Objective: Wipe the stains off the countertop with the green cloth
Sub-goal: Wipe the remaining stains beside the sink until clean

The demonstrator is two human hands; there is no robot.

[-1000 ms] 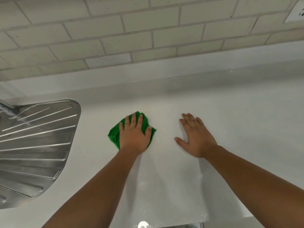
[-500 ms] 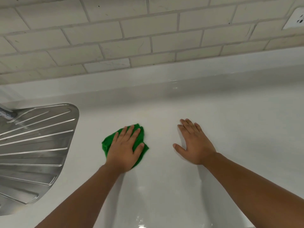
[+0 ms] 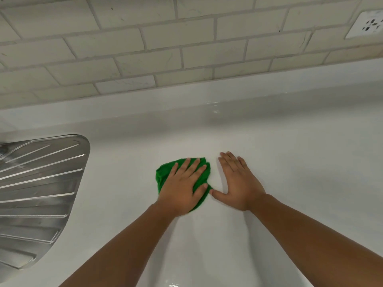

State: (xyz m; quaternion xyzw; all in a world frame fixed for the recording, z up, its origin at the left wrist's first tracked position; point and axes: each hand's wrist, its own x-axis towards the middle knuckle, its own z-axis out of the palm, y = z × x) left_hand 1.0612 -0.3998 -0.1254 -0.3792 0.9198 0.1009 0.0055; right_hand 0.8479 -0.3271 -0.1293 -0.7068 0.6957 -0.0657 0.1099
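Pressing flat, the left hand (image 3: 182, 187) may bunch the green cloth (image 3: 163, 177) against the right hand (image 3: 238, 183), spread flat beside it.

I log this as a kitchen. Ribbed stainless drainboard (image 3: 41, 183) on the left, set into a glossy white countertop (image 3: 290, 162). Pale brick-pattern tiled backsplash (image 3: 145, 48) behind. White wall socket (image 3: 366, 24) on the tiles, top right.

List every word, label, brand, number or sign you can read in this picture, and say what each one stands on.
There is no readable text anywhere in this picture.
The green cloth, countertop, wall tiles, steel draining board and wall socket show no words, labels, brands or numbers.
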